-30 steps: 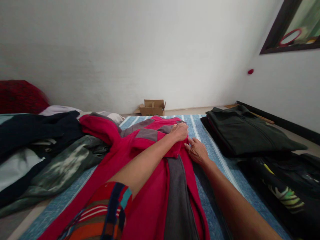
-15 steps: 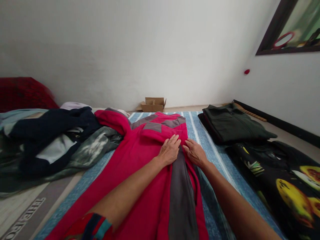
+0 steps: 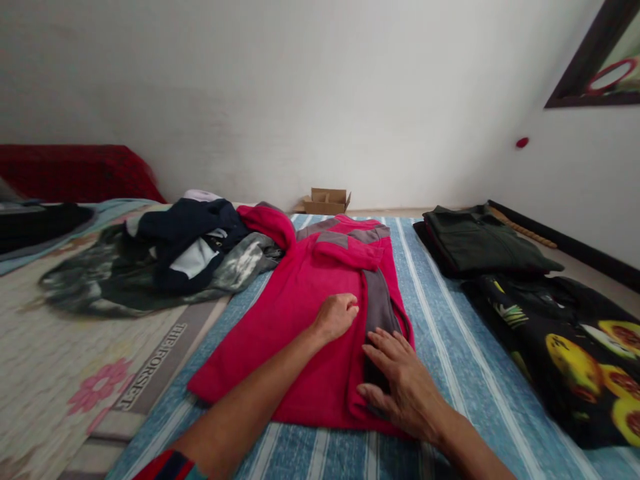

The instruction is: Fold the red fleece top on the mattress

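A bright pink-red long-sleeved top (image 3: 295, 320) with grey panels lies spread in front of me. Its right side is folded inward, with the grey inner strip showing, and that sleeve is bent across the upper part. The other sleeve (image 3: 273, 223) stretches out to the left. My left hand (image 3: 339, 317) is over the middle of the top with its fingers curled in, and no cloth is visible in them. Fingers spread, my right hand (image 3: 397, 383) rests on the folded right edge near the hem.
Under the top is a blue striped sheet (image 3: 443, 347). Left of it are a navy and camouflage clothes heap (image 3: 190, 247) and a patterned blanket (image 3: 45, 347). On the right lie a folded dark green garment (image 3: 485, 240) and a black fruit-print garment (image 3: 560, 353). A cardboard box (image 3: 327, 201) stands by the wall.
Both hands have moved from the bent sleeve down toward the hem. My left fingers have curled in, and my right hand has spread flat on the folded edge. The view has turned left.
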The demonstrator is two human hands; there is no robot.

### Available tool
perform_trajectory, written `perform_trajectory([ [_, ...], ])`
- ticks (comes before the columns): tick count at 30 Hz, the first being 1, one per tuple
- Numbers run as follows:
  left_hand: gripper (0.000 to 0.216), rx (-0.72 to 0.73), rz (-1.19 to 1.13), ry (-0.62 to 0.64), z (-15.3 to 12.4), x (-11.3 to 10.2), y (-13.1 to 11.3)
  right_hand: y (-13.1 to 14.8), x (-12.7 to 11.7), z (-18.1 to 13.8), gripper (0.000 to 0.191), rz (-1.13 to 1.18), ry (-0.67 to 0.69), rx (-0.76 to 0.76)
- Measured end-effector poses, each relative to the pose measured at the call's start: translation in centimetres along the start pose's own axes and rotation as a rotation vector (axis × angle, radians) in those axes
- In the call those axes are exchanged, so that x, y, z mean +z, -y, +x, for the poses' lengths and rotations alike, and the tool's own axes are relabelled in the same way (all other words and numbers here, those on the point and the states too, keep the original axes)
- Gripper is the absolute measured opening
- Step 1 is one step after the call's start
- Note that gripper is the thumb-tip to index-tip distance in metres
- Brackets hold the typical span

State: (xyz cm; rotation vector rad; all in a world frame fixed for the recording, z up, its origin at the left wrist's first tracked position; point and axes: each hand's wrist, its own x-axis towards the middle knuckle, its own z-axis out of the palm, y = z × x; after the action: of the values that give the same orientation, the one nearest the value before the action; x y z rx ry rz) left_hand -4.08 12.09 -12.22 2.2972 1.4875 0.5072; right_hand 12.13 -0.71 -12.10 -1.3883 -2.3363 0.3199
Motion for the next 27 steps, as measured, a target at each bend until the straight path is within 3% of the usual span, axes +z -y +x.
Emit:
perform_trajectory([
  [6,0.014,0.006,0.036,-0.051,-3.6,1.6,-1.1,1.3,1.0,-0.7,0.058,-0.066,0.054,0.022],
  [13,0.025,0.038,0.084,-0.128,-5.2,2.0,-0.9,1.4,1.1,-0.6,0.058,-0.106,0.098,0.017],
  [16,0.04,-0.074,0.214,-0.152,-5.5,1.3,-0.5,1.4,1.3,-0.7,0.058,-0.116,0.115,0.027],
  [20,0.068,-0.319,0.347,-0.043,-5.8,0.8,0.2,1.4,1.5,-0.7,0.057,-0.113,0.111,0.032],
  [27,0.076,-0.369,0.389,0.014,-5.9,1.6,0.8,1.3,1.8,-0.7,0.055,-0.107,0.096,0.032],
])
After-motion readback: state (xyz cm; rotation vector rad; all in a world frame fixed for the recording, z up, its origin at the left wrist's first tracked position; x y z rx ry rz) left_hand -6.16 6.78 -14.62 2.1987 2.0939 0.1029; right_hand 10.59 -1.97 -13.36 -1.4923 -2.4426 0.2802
